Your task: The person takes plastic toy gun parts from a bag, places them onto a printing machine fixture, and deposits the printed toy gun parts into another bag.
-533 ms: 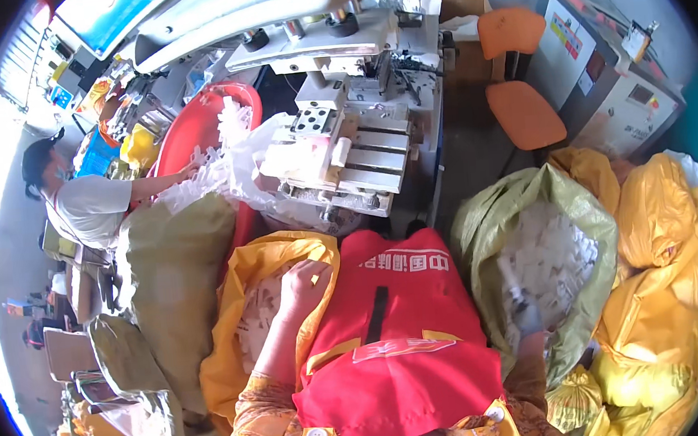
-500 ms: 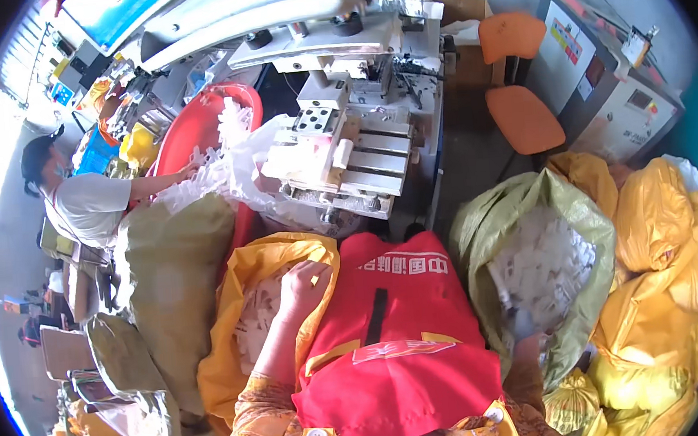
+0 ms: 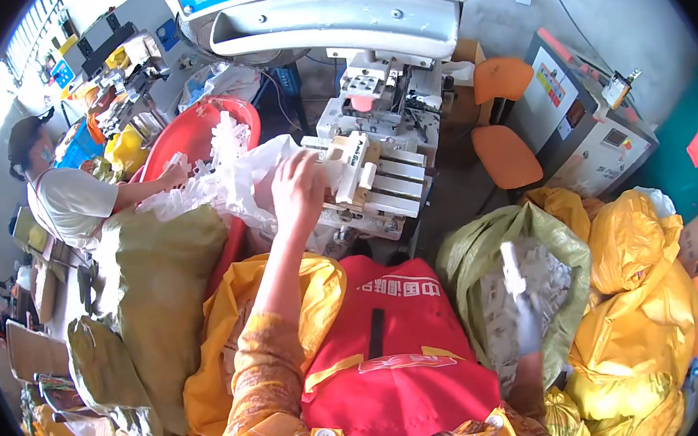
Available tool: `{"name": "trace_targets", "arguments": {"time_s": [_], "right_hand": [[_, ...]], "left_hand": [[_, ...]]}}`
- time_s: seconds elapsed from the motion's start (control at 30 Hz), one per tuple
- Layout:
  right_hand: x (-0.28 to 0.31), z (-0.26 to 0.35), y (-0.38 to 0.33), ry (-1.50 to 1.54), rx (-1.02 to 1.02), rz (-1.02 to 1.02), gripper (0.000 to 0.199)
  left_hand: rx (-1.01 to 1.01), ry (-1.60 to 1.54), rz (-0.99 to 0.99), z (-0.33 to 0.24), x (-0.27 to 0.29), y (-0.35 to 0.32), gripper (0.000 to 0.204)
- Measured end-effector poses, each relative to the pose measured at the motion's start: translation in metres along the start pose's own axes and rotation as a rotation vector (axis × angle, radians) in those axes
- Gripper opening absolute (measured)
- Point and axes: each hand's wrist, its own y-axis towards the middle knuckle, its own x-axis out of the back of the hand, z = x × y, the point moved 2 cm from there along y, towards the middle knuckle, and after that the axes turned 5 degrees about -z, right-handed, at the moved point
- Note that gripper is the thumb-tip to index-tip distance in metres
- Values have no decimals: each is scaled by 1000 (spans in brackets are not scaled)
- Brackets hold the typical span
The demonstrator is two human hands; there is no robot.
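My left hand [image 3: 298, 191] is raised at the left side of the machine's slotted table, with its fingers bent and a little apart. Nothing shows in it, though the palm side is hidden. Just right of its fingertips, a long white plastic piece [image 3: 353, 170] with dark print lies on the fixture. My right hand [image 3: 527, 319], which looks covered in grey and is blurred, holds another white plastic piece [image 3: 512, 267] upright over the green woven sack [image 3: 459, 262]. Similar white pieces fill that sack. Below my left forearm stands an open yellow sack [image 3: 322, 290] with pale pieces inside.
The machine's blue-fronted head [image 3: 334, 22] overhangs the table. At left, a person [image 3: 77, 198] handles white pieces by a red tub [image 3: 164, 142], behind a full olive sack [image 3: 162, 290]. Stuffed yellow sacks [image 3: 635, 310], an orange chair [image 3: 506, 156] and a grey cabinet [image 3: 597, 137] stand right.
My left hand has gone from the yellow sack up and forward to the machine table. My right hand has risen into clearer view with a white plastic piece. The view has shifted.
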Motion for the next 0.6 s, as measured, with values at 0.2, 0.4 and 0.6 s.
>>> {"name": "trace_targets", "arguments": {"time_s": [0.2, 0.4, 0.6], "right_hand": [[-128, 122, -5, 141, 545, 422, 39], [-288, 180, -20, -331, 1379, 400, 37], [-337, 161, -4, -815, 1355, 461, 34]], "left_hand": [[65, -57, 18, -2, -10, 43, 31], [598, -2, -119, 48, 81, -12, 35], [837, 178, 108, 79, 176, -119, 38]]}}
